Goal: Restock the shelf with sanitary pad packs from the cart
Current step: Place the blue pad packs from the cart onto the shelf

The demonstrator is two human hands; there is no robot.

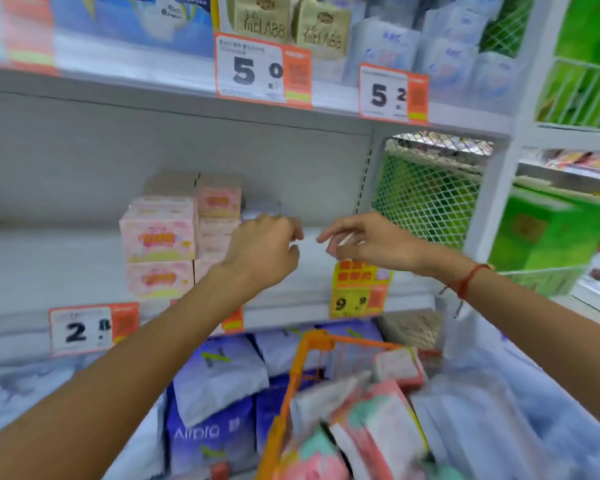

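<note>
Over the middle shelf (pixel 66 268), my left hand (pixel 264 251) hovers with fingers loosely curled and nothing visible in it. Close to its right, my right hand (pixel 368 244) floats with relaxed fingers, also holding nothing. Just left of my left hand stand stacked pink sanitary pad packs (pixel 160 233). A grey-blue pack (pixel 260 206) sits behind my left hand, partly hidden by it. At the bottom, the orange cart (pixel 300 372) holds several pink and teal pad packs (pixel 378 427).
Price tags (pixel 80 329) hang on the shelf edges, with a yellow tag (pixel 359 292) below my right hand. Blue and white packs (pixel 219 375) fill the lower shelf. A green mesh panel (pixel 426 199) closes off the shelf's right end. The upper shelf carries more packs.
</note>
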